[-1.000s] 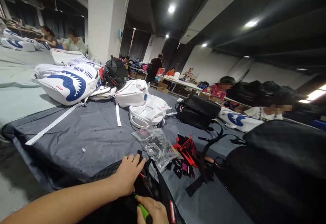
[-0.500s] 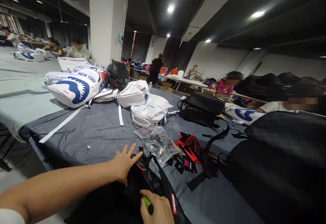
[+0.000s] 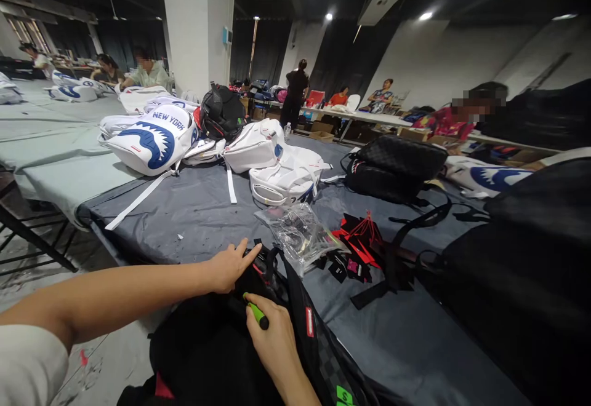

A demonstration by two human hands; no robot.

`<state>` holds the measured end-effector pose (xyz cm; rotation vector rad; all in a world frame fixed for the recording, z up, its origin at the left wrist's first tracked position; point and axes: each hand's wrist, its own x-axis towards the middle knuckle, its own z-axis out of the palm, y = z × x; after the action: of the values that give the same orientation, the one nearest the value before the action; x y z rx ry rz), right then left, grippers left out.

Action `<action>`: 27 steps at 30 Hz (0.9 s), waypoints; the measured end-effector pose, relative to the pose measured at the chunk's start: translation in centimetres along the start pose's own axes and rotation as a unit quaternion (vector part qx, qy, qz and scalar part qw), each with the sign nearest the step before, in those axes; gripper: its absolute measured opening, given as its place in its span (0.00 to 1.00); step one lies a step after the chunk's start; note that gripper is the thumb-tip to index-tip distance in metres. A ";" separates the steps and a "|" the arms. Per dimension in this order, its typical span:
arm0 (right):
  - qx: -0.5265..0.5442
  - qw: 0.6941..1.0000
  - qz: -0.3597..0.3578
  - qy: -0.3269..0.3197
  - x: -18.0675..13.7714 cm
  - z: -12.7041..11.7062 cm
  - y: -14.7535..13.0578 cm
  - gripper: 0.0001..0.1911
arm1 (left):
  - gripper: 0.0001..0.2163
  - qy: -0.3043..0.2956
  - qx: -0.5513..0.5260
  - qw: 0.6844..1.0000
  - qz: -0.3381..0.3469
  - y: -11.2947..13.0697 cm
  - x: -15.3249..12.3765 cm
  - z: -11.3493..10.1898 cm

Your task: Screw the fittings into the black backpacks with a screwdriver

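Observation:
A black backpack (image 3: 207,338) with a checkered panel and a red-and-white label lies at the near edge of the table. My left hand (image 3: 231,266) rests on its upper part, fingers spread. Closed in my right hand (image 3: 272,329) is a green-and-black handled tool (image 3: 257,314); its working end is hidden, so I cannot tell its kind. This hand is over the bag, just below and right of the left one. Beyond them lie a clear plastic bag (image 3: 300,230) of small items and a pile of black and red tags (image 3: 357,249).
White backpacks with blue shark-mouth patterns (image 3: 148,141) lie at the back left, beside a black bag (image 3: 221,111). Black checkered bags (image 3: 397,163) are at the right, with loose straps on the grey table cover (image 3: 203,209). A pillar (image 3: 194,18) stands behind; several people sit or stand farther off.
The view has tilted down and shifted left. My right hand, still gripping the green-and-black tool, is closer to my left hand, whose fingers are less widely spread on the backpack.

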<state>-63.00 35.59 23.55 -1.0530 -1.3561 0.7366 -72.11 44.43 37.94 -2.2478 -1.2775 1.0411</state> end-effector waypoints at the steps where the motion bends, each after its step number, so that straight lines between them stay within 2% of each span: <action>1: 0.009 1.000 0.003 -0.007 0.0 -0.1 0.0 0.16 | 0.64 -0.008 0.006 1.000 -0.002 0.1 0.0 -0.2; 4: 0.021 1.000 0.000 -0.022 0.1 -0.2 -0.2 0.16 | 0.67 -0.029 0.031 0.998 -0.038 0.8 0.0 -0.7; 8: 0.025 0.999 -0.006 -0.032 0.2 -0.2 -0.2 0.18 | 0.62 -0.010 0.055 0.996 -0.069 1.6 -0.1 -0.7; 12: 0.066 0.996 0.015 -0.049 -0.2 -1.0 -0.2 0.18 | 0.59 -0.007 0.038 0.999 -0.021 0.7 -0.5 -0.4; 15: 0.085 0.991 0.045 -0.089 0.0 -2.0 -0.5 0.17 | 0.55 0.008 0.015 1.000 0.022 -0.5 -0.7 -0.4; 18: 0.068 0.986 0.076 -0.130 0.6 -2.4 -0.4 0.17 | 0.52 -0.017 -0.042 0.998 0.048 -1.5 -0.9 -0.5; 21: 0.066 0.984 0.073 -0.147 0.8 -2.2 0.0 0.17 | 0.53 -0.040 -0.109 0.993 0.008 -2.0 -1.6 -0.8; 24: 0.063 0.989 0.042 -0.130 0.5 -1.6 0.6 0.17 | 0.55 -0.074 -0.172 0.980 -0.065 -2.1 -2.2 -1.0; 27: 0.057 0.992 0.025 -0.109 0.5 -1.2 0.7 0.15 | 0.54 -0.094 -0.169 0.978 -0.080 -2.3 -2.1 -1.1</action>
<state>-61.66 36.05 23.24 -0.9393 -1.4587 0.9778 -73.35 43.90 40.98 -2.2741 -1.8043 1.0642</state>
